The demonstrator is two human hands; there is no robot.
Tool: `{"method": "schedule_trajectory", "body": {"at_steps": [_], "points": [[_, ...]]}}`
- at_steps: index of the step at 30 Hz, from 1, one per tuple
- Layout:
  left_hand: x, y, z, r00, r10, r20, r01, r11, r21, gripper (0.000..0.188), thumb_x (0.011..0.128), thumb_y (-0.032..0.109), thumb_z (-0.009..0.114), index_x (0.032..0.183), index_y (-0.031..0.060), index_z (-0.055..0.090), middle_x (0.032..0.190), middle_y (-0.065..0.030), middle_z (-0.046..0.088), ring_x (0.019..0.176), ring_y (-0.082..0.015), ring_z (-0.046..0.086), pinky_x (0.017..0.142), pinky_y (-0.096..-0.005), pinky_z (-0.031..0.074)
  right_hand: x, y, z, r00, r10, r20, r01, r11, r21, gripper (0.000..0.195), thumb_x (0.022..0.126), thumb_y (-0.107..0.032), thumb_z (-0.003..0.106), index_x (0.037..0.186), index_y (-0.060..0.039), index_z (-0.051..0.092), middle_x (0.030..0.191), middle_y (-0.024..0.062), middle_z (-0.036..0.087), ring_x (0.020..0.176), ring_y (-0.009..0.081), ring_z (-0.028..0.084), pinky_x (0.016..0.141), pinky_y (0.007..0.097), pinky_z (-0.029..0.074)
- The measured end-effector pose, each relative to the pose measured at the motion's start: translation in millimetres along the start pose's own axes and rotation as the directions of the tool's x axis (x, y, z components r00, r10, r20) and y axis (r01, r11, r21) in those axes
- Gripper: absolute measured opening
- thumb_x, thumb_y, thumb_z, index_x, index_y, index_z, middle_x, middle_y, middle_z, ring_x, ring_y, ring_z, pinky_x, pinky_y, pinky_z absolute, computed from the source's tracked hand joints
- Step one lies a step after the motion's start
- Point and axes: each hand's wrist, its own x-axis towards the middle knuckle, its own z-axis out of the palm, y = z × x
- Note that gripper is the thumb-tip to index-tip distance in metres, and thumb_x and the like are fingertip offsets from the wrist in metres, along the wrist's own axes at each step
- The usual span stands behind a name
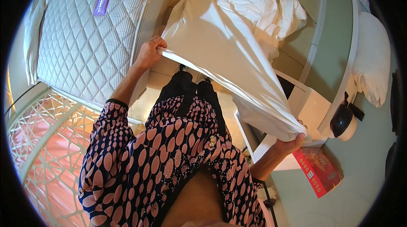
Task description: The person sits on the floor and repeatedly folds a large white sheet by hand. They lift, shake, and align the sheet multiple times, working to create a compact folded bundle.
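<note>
A large white cloth (pixel 219 42), seemingly a bed sheet or cover, is stretched in front of my body between my two hands. My left hand (pixel 151 52) grips one end of its near edge, close to the side of a bare mattress (pixel 82 36). Farther right, my right hand (pixel 291 142) clutches a bunched corner, above white furniture (pixel 313 106) and near a red box (pixel 318 169). The edge between the hands runs taut and slopes down to the right. Beyond it, the rest of the cloth lies in loose folds over the tiled floor.
The quilted mattress bears a purple label with writing. At lower left stands a white lattice panel (pixel 47 141) with pink fabric (pixel 63 153) behind it. On the right, a white pillow (pixel 372 61) and a dark rounded object (pixel 341 123) lie along a ledge. Tiled floor (pixel 289 58) shows beyond.
</note>
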Motion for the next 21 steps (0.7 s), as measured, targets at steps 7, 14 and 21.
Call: {"method": "schedule_trajectory", "body": {"at_steps": [7, 14, 21], "points": [[-3.3, 18.1, -10.0, 0.988, -0.105, 0.117, 0.117, 0.988, -0.102, 0.016, 0.056, -0.009, 0.050, 0.068, 0.0010, 0.044, 0.064, -0.0055, 0.043, 0.062, -0.0148, 0.043, 0.057, -0.0234, 0.035, 23.0, -12.6, -19.4, 0.986, 0.037, 0.163, -0.047, 0.997, 0.057, 0.019, 0.071, -0.025, 0.047, 0.075, -0.0079, 0.041, 0.071, 0.0033, 0.040, 0.071, 0.0165, 0.044, 0.072, 0.0353, 0.034], [-14.8, 31.6, -8.2, 0.976, -0.054, 0.209, 0.096, 0.976, -0.194, 0.015, 0.054, -0.004, 0.049, 0.067, 0.0003, 0.044, 0.065, -0.0057, 0.042, 0.059, -0.0138, 0.042, 0.056, -0.0224, 0.034, 25.1, -31.4, -12.8, 0.996, -0.087, 0.035, 0.090, 0.992, -0.086, 0.019, 0.072, -0.025, 0.046, 0.079, -0.0077, 0.043, 0.076, 0.0040, 0.044, 0.073, 0.0164, 0.044, 0.069, 0.0324, 0.034], [-23.1, 29.8, 6.8, 0.959, 0.073, 0.275, -0.002, 0.968, -0.250, 0.014, 0.055, 0.000, 0.048, 0.069, -0.0001, 0.046, 0.065, -0.0063, 0.043, 0.058, -0.0143, 0.042, 0.053, -0.0236, 0.035, 30.7, -48.3, 2.2, 0.987, -0.153, 0.049, 0.156, 0.986, -0.053, 0.014, 0.072, -0.022, 0.047, 0.075, -0.0087, 0.044, 0.073, 0.0018, 0.045, 0.069, 0.0137, 0.045, 0.065, 0.0313, 0.035]]}}
